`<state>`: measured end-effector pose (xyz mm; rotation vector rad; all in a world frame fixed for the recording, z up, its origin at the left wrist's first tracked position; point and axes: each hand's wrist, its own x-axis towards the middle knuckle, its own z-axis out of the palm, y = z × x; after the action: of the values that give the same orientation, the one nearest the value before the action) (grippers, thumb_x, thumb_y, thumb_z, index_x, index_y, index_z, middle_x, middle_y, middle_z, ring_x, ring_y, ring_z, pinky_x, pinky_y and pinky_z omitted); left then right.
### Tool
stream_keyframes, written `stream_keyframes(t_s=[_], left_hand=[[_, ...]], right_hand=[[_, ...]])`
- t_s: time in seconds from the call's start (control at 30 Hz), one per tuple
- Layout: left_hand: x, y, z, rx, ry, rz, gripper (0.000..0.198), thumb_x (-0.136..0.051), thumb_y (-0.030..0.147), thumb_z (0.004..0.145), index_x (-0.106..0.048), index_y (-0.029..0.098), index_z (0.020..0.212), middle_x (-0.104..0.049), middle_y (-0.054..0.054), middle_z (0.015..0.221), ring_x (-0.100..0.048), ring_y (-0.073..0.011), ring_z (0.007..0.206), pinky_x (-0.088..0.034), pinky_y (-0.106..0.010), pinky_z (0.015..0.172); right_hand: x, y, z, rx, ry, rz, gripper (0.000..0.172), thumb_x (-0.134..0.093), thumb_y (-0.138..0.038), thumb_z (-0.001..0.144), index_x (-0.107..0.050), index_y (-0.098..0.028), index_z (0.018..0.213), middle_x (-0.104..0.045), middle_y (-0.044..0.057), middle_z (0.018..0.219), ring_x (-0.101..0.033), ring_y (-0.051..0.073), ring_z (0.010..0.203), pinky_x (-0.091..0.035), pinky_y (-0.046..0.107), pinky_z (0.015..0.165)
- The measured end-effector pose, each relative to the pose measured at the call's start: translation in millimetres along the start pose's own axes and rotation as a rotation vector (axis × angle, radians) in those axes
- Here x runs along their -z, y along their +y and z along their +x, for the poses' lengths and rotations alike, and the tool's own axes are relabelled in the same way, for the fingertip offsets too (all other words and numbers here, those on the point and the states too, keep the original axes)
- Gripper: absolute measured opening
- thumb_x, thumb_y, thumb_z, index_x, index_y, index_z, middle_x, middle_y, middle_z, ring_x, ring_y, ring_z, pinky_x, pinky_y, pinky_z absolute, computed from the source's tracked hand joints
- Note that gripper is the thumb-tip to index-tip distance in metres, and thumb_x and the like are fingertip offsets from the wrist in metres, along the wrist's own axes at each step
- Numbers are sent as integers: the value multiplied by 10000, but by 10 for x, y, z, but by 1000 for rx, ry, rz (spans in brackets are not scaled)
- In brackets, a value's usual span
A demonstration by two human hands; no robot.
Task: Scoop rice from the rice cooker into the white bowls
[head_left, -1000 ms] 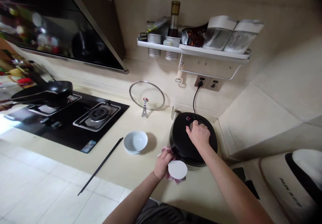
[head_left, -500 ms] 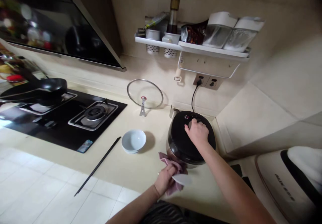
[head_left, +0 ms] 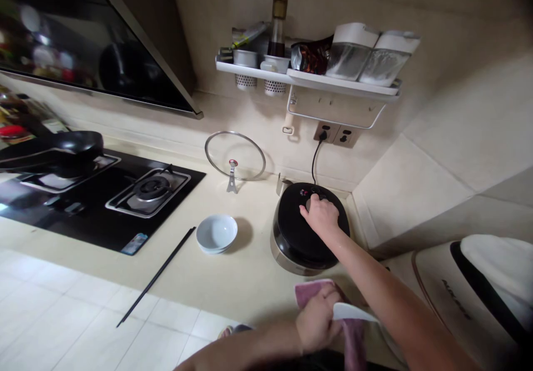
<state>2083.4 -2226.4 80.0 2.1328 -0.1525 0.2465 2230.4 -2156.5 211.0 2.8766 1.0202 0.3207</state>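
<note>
My right hand (head_left: 322, 215) rests on the black lid of a rice cooker (head_left: 293, 237), near its control panel. Its thumb is spread and the fingertips touch the top; nothing shows in its grasp. In front of the cooker, my left hand (head_left: 316, 321) is closed around a pink cloth (head_left: 308, 291) and a white rice paddle (head_left: 353, 311). The paddle's blade points right, partly beneath my right forearm, and some cloth hangs down below. To the left of the cooker stand pale blue bowls (head_left: 216, 235), apparently stacked. Dark chopsticks (head_left: 156, 276) lie across the counter's front edge.
A glass lid (head_left: 235, 154) leans upright against the wall. At the left is a gas stove (head_left: 150, 190) with a black wok (head_left: 79, 143). A wall shelf (head_left: 308, 79) holds jars and a bottle. A white appliance (head_left: 445, 299) stands at the right.
My left hand has drawn the cloth and paddle away from the cooker's front, toward me and to the right. My right hand stays on the lid. The view has shifted slightly.
</note>
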Motion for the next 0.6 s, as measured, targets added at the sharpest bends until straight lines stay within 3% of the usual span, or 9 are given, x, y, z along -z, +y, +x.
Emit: stream_keyframes(t_s=[0.13,0.23,0.3,0.43,0.6], left_hand=[[176,-410,-289,60,-44,162,228,-390,184,910,-599,207,1000,-597,-77,1074,-560,-178,982,-481,-293,859],[357,-816,-644,161,-108,246,271,-414,144,892,-636,231,1019,-621,-91,1102,-586,-217,960,-497,-381,837],[446,-976,-859,236,-127,280,277,-442,127,868,-668,229,992,-641,-107,1070,-609,-241,926,-509,-406,791],[446,-999,-998,345,-126,255,236,-506,164,837,-727,230,886,-671,-99,938,-646,-267,859,-518,-405,740],[227,-872,-667,301,-132,76,233,-591,155,778,-761,296,853,-713,-28,969,-660,-233,922,-513,-327,797]], right_hand=[[33,13,19,29,-56,6,368,-524,-445,849,-538,-118,1016,-662,181,880,-654,271,846,-472,330,662],[33,15,10,21,-42,3,369,-528,-447,847,-537,-118,1013,-662,179,876,-654,274,841,-474,331,656],[20,14,-3,14,-21,3,361,-525,-449,850,-540,-121,998,-661,180,874,-653,278,837,-475,335,655],[1,4,-24,9,-3,4,354,-518,-445,853,-539,-121,994,-656,183,869,-650,292,846,-476,339,637],[3,-23,-37,-15,2,-1,338,-524,-433,848,-541,-124,983,-652,176,861,-651,284,820,-469,331,631]])
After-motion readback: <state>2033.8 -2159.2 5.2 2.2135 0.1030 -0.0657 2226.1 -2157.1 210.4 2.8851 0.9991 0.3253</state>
